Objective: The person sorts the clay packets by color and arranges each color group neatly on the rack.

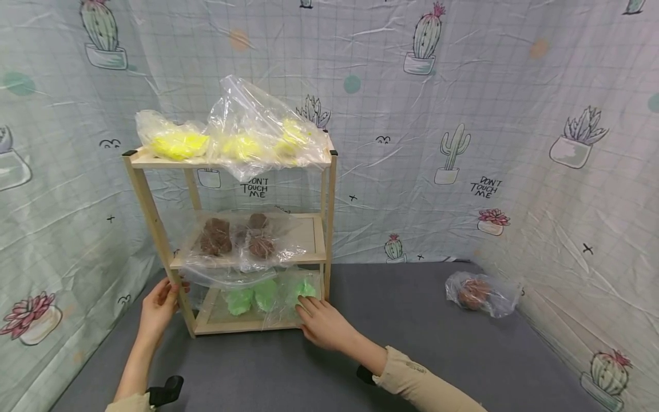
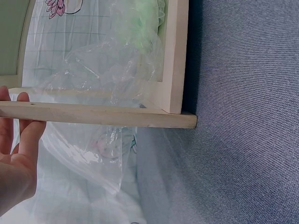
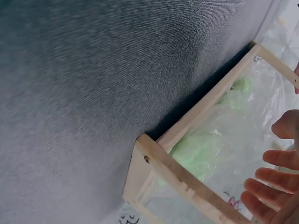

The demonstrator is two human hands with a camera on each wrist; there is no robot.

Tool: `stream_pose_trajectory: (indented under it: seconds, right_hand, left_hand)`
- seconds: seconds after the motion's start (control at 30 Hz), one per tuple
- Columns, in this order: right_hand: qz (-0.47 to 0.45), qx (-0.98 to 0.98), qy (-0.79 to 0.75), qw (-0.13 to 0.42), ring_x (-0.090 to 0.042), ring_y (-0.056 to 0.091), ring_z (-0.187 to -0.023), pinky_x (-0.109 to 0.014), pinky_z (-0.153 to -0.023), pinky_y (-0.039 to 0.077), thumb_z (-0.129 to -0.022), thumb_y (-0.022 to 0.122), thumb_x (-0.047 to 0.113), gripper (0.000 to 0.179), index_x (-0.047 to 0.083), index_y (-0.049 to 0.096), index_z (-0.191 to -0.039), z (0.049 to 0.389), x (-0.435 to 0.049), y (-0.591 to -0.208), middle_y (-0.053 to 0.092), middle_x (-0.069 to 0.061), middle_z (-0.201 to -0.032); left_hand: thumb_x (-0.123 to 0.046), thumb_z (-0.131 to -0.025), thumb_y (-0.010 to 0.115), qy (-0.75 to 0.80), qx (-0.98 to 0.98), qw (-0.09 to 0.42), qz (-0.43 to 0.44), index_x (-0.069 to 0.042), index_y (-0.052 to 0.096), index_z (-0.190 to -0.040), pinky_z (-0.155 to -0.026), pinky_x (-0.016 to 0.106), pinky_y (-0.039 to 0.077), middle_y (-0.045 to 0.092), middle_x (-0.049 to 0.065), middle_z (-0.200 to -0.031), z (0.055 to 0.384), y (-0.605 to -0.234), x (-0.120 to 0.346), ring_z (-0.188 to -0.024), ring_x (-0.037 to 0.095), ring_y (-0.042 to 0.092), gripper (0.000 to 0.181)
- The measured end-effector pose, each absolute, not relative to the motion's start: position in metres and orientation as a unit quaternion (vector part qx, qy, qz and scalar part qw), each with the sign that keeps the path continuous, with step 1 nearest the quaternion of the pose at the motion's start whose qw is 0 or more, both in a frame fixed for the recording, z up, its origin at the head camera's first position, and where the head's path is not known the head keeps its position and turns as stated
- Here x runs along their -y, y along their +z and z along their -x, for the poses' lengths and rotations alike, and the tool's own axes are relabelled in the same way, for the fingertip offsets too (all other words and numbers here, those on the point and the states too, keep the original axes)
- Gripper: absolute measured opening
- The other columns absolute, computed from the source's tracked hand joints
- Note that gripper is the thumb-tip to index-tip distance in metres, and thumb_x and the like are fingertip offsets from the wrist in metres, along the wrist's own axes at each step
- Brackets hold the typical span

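A small wooden shelf rack [image 1: 328,229] with three levels stands on the grey surface. My left hand [image 1: 159,306] holds its left front post [image 2: 98,113], the thumb on one side and fingertips showing past the other. At the right end of the bottom level, my right hand [image 1: 326,324] is by a clear bag with a light green lump [image 1: 306,288]. Its fingers are spread and nearly straight in the right wrist view, with nothing between them. Two more green lumps [image 1: 252,297] lie in clear plastic to the left on that level.
Bagged brown lumps [image 1: 216,237] sit on the middle level, their plastic hanging over its front edge. Bagged yellow lumps [image 1: 180,145] lie on top. Another bag with a reddish-brown lump [image 1: 475,293] rests at the right. A cactus-print curtain [image 1: 391,206] surrounds the surface.
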State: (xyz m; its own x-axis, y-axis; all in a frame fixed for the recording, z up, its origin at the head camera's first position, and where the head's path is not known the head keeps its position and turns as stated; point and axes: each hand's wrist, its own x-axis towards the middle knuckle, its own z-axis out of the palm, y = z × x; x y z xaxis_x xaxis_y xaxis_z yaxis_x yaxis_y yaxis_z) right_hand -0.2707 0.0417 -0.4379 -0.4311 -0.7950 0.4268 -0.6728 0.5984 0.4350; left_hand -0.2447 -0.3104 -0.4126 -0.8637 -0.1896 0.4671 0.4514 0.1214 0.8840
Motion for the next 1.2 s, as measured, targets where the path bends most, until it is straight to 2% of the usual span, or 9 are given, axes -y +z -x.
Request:
stream_pose_trajectory:
  seconds: [0.07,0.3,0.43,0.6,0.7,0.77,0.87,1.0,1.2]
  right_hand:
    - [-0.447,0.837,-0.078,0.307,-0.016,0.052,-0.11,-0.028,-0.082,0.047,-0.085,0.058,0.032,0.04,0.013,0.052,-0.119,0.269,-0.047,-0.436,0.051,-0.006,-0.125]
    - [-0.478,0.801,-0.019,0.359,-0.017,0.053,-0.106,-0.029,-0.08,0.045,-0.082,0.061,0.025,0.036,0.012,0.055,-0.115,0.27,-0.073,-0.431,0.054,-0.006,-0.12]
    - [-0.48,0.79,0.003,0.381,-0.017,0.053,-0.105,-0.029,-0.079,0.045,-0.082,0.06,0.021,0.032,0.012,0.056,-0.113,0.269,-0.09,-0.427,0.055,-0.005,-0.118]
    - [-0.467,0.801,0.021,0.374,-0.018,0.053,-0.105,-0.032,-0.079,0.045,-0.077,0.064,0.017,0.036,0.012,0.057,-0.112,0.268,-0.112,-0.421,0.056,-0.006,-0.118]
    - [-0.454,0.807,0.023,0.377,-0.019,0.053,-0.105,-0.033,-0.078,0.044,-0.077,0.063,0.016,0.036,0.012,0.057,-0.112,0.268,-0.129,-0.42,0.055,-0.006,-0.119]
    - [-0.446,0.808,0.025,0.385,-0.02,0.053,-0.104,-0.034,-0.077,0.044,-0.08,0.059,0.016,0.032,0.011,0.057,-0.112,0.27,-0.142,-0.42,0.055,-0.007,-0.118]
    - [-0.436,0.805,0.034,0.4,-0.022,0.053,-0.102,-0.035,-0.076,0.042,-0.091,0.043,0.02,0.027,0.009,0.058,-0.111,0.273,-0.163,-0.422,0.057,-0.01,-0.116]
    - [-0.424,0.802,0.04,0.419,-0.024,0.053,-0.099,-0.037,-0.075,0.04,-0.097,0.024,0.027,0.043,0.006,0.059,-0.109,0.277,-0.192,-0.425,0.058,-0.011,-0.112]
    - [-0.381,0.813,0.046,0.438,-0.024,0.052,-0.095,-0.038,-0.072,0.038,-0.098,0.025,0.029,0.044,0.003,0.059,-0.109,0.287,-0.24,-0.43,0.06,-0.012,-0.107]
  left_hand:
    - [-0.015,-0.093,0.043,-0.656,0.708,0.246,0.093,-0.026,0.053,-0.108,-0.065,0.009,0.046,0.062,-0.02,-0.09,0.245,-0.414,0.311,-0.084,-0.009,0.058,0.021]
    - [-0.017,-0.093,0.045,-0.668,0.695,0.237,0.121,-0.007,0.049,-0.124,-0.065,0.011,0.048,0.063,-0.013,-0.096,0.272,-0.447,0.339,-0.088,-0.004,0.059,0.033]
    - [-0.015,-0.093,0.044,-0.664,0.698,0.243,0.117,-0.008,0.048,-0.126,-0.065,0.011,0.048,0.064,-0.012,-0.098,0.293,-0.472,0.359,-0.088,-0.003,0.06,0.034]
    - [-0.015,-0.092,0.046,-0.668,0.694,0.239,0.122,-0.007,0.049,-0.125,-0.064,0.012,0.048,0.064,-0.014,-0.095,0.276,-0.45,0.344,-0.086,-0.004,0.06,0.034]
    - [-0.014,-0.092,0.047,-0.681,0.679,0.24,0.132,-0.007,0.049,-0.125,-0.063,0.012,0.048,0.065,-0.011,-0.096,0.281,-0.457,0.348,-0.086,-0.003,0.061,0.033]
    - [-0.012,-0.091,0.048,-0.687,0.672,0.242,0.134,-0.008,0.049,-0.126,-0.068,0.015,0.05,0.065,-0.007,-0.099,0.293,-0.473,0.361,-0.089,0.0,0.061,0.035]
    - [-0.017,-0.092,0.047,-0.66,0.7,0.254,0.098,-0.009,0.046,-0.128,-0.071,0.014,0.049,0.063,-0.008,-0.102,0.312,-0.499,0.378,-0.092,-0.002,0.06,0.037]
    - [-0.024,-0.092,0.046,-0.63,0.727,0.266,0.06,-0.009,0.044,-0.13,-0.068,0.01,0.047,0.061,-0.01,-0.103,0.324,-0.515,0.386,-0.093,-0.003,0.06,0.04]
    - [-0.026,-0.092,0.046,-0.626,0.731,0.264,0.063,-0.009,0.044,-0.13,-0.068,0.009,0.047,0.061,-0.01,-0.104,0.325,-0.514,0.384,-0.093,-0.003,0.059,0.041]
